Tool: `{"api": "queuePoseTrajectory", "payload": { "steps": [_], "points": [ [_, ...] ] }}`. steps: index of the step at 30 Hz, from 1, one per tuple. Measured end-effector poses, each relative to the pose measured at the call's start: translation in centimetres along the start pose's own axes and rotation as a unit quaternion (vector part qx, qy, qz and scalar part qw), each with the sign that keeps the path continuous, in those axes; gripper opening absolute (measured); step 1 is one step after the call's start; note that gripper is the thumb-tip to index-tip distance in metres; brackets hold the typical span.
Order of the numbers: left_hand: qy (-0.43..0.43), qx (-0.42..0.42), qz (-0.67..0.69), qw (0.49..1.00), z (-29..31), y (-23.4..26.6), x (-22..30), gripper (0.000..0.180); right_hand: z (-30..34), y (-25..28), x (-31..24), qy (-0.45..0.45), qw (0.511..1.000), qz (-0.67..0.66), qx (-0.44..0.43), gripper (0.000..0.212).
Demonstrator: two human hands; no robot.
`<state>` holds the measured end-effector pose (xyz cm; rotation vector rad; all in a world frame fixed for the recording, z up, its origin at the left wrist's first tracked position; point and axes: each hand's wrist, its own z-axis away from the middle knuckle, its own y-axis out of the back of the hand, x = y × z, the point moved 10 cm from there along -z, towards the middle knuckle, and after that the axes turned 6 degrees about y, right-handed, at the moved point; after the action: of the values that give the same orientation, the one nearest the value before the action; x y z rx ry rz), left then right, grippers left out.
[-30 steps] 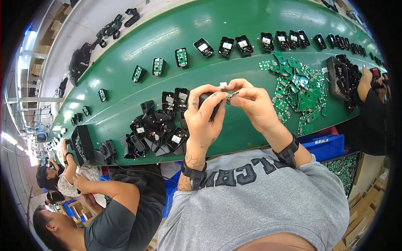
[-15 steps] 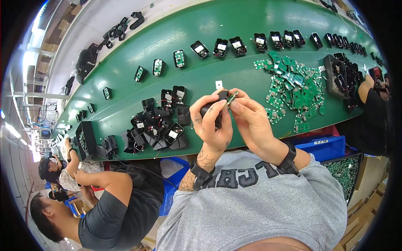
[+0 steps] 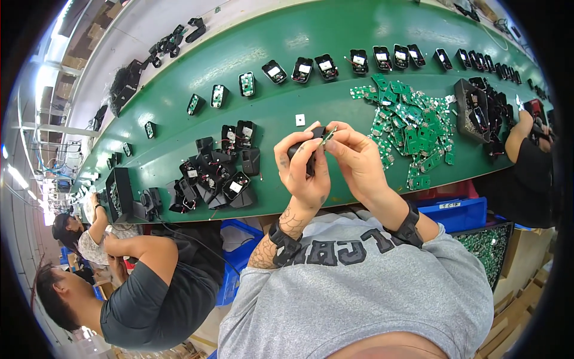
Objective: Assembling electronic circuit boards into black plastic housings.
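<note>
My left hand [image 3: 304,170] is wrapped round a black plastic housing [image 3: 315,135], held up over the near part of the bench. Between the fingers of my right hand [image 3: 360,160] is a small green circuit board [image 3: 328,136], tilted on edge against the housing's open side. My fingers hide most of the housing's inside. Just beyond my hands a small white square piece [image 3: 300,120] lies on the green bench. To the right spreads a heap of loose circuit boards [image 3: 418,128]; to the left is a pile of black housings [image 3: 209,176].
Along the green bench [image 3: 197,66] runs a curved row of open housings, some with boards, such as this housing [image 3: 247,84]. A black bin [image 3: 472,110] stands at right. Blue crates [image 3: 457,212] sit below the edge. Co-workers [image 3: 143,287] sit on both sides.
The whole view has shifted slightly, so the bench items appear farther left. Both hands keep their grip, with the board still against the housing at nearly the same angle.
</note>
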<state>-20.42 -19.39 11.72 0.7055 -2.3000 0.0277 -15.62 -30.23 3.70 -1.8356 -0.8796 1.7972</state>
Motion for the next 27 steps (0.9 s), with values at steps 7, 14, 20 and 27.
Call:
{"api": "queuePoseTrajectory", "payload": {
  "steps": [7,14,20,27],
  "points": [
    [0.065,-0.001,0.056,0.996,-1.1,0.2,-3.2,0.017,-2.2,0.4,1.0,0.003,0.999,-0.036,0.026,0.021],
    [0.407,-0.148,0.295,0.852,-2.0,-1.3,-11.3,0.038,-3.4,-3.6,-5.9,0.298,0.773,0.554,-0.084,0.055],
    [0.492,-0.219,0.333,0.774,-0.8,-2.7,-13.0,0.039,-4.5,-5.3,-4.9,0.292,0.698,0.614,-0.224,0.066],
    [0.464,-0.26,0.293,0.794,-0.9,-4.2,-12.7,0.025,-4.7,-4.9,-4.5,0.245,0.688,0.65,-0.209,0.065]
  ]
}}
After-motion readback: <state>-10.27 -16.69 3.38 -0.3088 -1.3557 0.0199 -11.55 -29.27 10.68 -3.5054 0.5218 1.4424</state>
